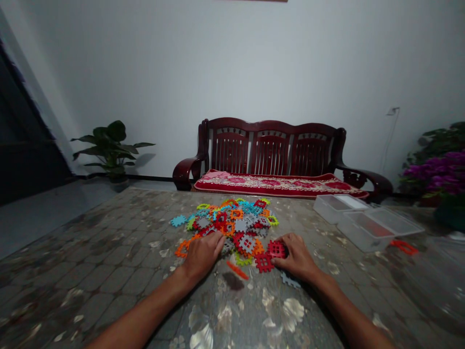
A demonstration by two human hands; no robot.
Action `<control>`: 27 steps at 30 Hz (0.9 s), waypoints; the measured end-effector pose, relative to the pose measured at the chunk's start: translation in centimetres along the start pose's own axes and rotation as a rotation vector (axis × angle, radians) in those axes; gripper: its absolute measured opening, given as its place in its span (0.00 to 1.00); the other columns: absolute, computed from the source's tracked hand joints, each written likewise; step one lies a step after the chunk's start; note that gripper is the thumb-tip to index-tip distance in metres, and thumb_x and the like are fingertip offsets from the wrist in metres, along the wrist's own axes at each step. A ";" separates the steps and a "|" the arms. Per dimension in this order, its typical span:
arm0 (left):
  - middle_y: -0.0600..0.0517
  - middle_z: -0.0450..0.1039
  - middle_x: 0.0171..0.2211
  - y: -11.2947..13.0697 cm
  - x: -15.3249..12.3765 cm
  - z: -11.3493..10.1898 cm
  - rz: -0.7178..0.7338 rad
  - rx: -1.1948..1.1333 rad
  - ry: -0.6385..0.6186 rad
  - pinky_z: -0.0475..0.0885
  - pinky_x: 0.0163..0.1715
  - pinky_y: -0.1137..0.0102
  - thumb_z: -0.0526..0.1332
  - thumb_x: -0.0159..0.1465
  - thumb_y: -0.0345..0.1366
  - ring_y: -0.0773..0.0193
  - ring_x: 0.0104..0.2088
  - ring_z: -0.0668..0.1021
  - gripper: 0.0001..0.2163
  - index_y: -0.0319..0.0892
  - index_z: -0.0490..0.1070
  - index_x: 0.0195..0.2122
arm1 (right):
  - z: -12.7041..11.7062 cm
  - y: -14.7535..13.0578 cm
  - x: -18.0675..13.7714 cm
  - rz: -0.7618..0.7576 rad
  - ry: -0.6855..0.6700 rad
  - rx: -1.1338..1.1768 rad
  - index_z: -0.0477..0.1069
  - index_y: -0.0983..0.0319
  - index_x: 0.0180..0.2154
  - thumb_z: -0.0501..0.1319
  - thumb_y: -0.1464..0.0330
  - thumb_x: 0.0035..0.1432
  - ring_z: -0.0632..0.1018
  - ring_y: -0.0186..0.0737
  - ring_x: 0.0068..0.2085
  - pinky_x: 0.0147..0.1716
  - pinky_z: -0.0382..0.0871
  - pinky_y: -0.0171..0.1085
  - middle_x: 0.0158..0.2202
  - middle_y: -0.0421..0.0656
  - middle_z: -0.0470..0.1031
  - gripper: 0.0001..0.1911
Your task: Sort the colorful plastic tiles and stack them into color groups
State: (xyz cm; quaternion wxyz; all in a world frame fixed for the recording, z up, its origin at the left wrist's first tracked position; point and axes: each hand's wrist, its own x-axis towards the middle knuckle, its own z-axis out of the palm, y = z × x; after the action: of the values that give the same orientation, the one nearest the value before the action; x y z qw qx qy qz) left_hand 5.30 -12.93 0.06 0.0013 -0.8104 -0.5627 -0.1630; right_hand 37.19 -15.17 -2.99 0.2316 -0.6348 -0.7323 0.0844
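A pile of interlocking plastic building pieces [240, 225] in red, orange, grey, blue and green covers the middle of the table. My left hand [203, 252] rests at the pile's near left edge, its fingers curled under and hidden. With thumb and fingers my right hand [297, 257] grips a red square windowed piece [276, 249] at the pile's right. Another red windowed piece [264, 262] touches it on the left. Between my hands an orange piece [237, 270] shows edge-on, slightly blurred, above a dark shadow. A grey piece [290, 279] lies just below my right hand.
Clear plastic boxes [354, 228] stand at the right, with an orange piece [404, 247] beside them. A transparent container [443, 276] is at the right edge. Beyond the patterned table [119, 252] are a wooden bench [272, 150] and a potted plant [114, 148].
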 end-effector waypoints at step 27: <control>0.43 0.76 0.55 -0.8 3.2 4.0 -0.362 -0.761 0.483 0.71 0.57 0.59 0.46 0.73 0.40 0.57 0.57 0.77 0.19 0.43 0.70 0.57 | 2.3 -8.6 4.6 0.179 0.056 0.878 0.71 0.59 0.52 0.71 0.59 0.40 0.80 0.51 0.47 0.52 0.74 0.49 0.47 0.47 0.80 0.35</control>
State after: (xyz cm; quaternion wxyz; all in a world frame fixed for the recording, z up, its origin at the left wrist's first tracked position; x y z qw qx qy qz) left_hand 6.61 -8.94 -2.97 -0.1930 -0.5814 -0.5790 -0.5381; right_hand 28.06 -11.84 -0.34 0.4906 -0.5392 -0.5627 0.3899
